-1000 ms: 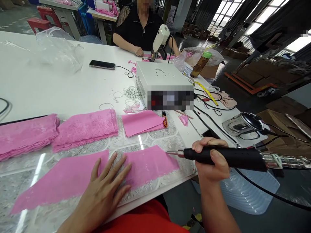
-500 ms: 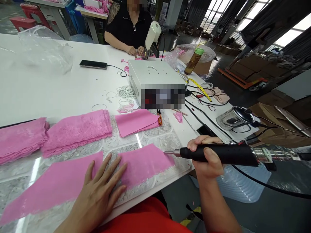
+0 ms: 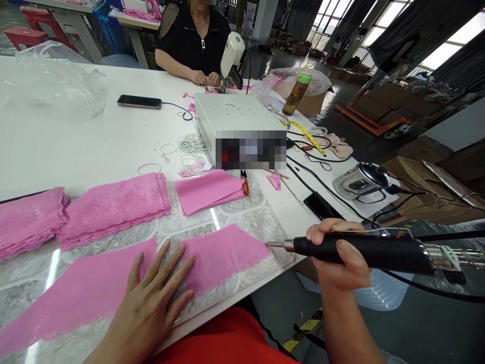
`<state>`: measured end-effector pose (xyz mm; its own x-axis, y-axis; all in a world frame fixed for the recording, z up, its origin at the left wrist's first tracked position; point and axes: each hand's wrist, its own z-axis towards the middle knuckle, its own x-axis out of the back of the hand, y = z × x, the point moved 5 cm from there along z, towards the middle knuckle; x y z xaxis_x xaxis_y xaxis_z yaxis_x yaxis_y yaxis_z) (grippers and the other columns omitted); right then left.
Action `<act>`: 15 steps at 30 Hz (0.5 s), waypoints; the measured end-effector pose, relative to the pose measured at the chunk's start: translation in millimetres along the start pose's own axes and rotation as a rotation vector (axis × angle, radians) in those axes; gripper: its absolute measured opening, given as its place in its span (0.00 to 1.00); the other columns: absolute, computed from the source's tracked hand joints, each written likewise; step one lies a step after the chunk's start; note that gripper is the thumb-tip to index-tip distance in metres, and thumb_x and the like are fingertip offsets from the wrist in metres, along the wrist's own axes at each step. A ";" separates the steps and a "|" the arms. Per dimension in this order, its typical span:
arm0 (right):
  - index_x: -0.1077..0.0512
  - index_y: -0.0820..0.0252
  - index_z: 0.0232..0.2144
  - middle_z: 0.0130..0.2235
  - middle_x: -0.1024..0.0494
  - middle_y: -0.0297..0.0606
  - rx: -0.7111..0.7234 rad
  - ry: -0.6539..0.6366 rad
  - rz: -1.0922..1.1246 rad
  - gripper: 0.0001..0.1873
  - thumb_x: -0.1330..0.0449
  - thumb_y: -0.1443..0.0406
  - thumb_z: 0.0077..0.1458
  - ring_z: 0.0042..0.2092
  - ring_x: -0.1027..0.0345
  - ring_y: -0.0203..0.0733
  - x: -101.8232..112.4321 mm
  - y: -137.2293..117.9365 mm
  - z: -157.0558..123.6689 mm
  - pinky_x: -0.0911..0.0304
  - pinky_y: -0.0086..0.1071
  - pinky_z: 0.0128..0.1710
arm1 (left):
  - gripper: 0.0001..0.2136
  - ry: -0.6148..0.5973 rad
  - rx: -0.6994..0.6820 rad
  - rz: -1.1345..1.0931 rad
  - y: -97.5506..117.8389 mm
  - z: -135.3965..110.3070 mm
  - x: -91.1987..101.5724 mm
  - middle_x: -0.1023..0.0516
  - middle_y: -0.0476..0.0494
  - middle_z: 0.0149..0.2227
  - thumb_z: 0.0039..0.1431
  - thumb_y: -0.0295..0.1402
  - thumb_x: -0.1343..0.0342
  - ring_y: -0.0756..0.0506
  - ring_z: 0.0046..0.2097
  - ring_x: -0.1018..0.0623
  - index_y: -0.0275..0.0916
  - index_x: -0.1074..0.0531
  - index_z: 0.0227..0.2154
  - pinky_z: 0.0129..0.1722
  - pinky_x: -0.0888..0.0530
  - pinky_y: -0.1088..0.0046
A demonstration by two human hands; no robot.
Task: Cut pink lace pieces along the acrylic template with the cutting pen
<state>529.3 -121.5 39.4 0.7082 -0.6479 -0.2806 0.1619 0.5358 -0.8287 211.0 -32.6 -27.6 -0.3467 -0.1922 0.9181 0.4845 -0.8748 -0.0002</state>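
My left hand point(image 3: 151, 296) lies flat with fingers spread, over the inner ends of two pink fabric pieces. The long left piece point(image 3: 91, 283) tapers toward the lower left. The right piece point(image 3: 227, 255) narrows to a point at its right end. My right hand point(image 3: 337, 250) is wrapped round a black corded handpiece point(image 3: 379, 251) with a narrow metal tip. That tip is at the right piece's pointed corner; whether it touches the fabric I cannot tell. Both pieces lie on a grey stone-patterned sheet point(image 3: 261, 222).
Stacked pink lace-edged pieces point(image 3: 113, 207) and folded pink fabric point(image 3: 208, 191) lie behind my hands, with orange-handled scissors point(image 3: 245, 184). Beyond stands a white box unit point(image 3: 235, 114). Cables, a lidded metal-topped cup point(image 3: 359, 182) and a bottle point(image 3: 297, 95) are at right. A person point(image 3: 195, 45) sits opposite.
My right hand has moved right with the handpiece, its tip going from the right piece's slanted upper edge to its pointed corner. My left hand stays flat on the fabric. The view has shifted slightly.
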 end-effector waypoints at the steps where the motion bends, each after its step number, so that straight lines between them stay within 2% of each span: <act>1: 0.30 0.60 0.29 0.29 0.29 0.34 0.003 -0.003 -0.002 0.06 0.41 0.64 0.45 0.23 0.36 0.35 -0.7 0.2 -0.3 0.36 0.34 0.23 | 0.23 0.000 0.002 0.001 0.1 0.1 0.5 0.37 0.38 0.64 0.65 0.37 0.51 0.35 0.70 0.50 0.39 0.37 0.62 0.68 0.60 0.50; 12: 0.31 0.59 0.28 0.28 0.29 0.33 -0.003 -0.046 -0.005 0.05 0.40 0.64 0.46 0.23 0.36 0.34 -1.4 1.4 -0.3 0.35 0.34 0.23 | 0.22 -0.004 0.006 0.011 1.1 2.4 1.7 0.36 0.39 0.64 0.65 0.37 0.51 0.36 0.69 0.48 0.40 0.36 0.61 0.68 0.59 0.50; 15: 0.31 0.60 0.28 0.29 0.29 0.34 0.006 -0.015 0.018 0.05 0.41 0.65 0.44 0.23 0.36 0.35 2.3 0.3 0.1 0.36 0.34 0.23 | 0.21 0.012 -0.011 0.000 2.0 0.8 6.7 0.36 0.36 0.63 0.66 0.36 0.51 0.34 0.69 0.47 0.39 0.36 0.60 0.67 0.56 0.49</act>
<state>531.1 -122.8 38.5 0.7212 -0.6301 -0.2878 0.1533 0.5503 -0.8208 210.3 -35.3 -21.2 -0.3562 -0.1974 0.9133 0.4756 -0.8797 -0.0046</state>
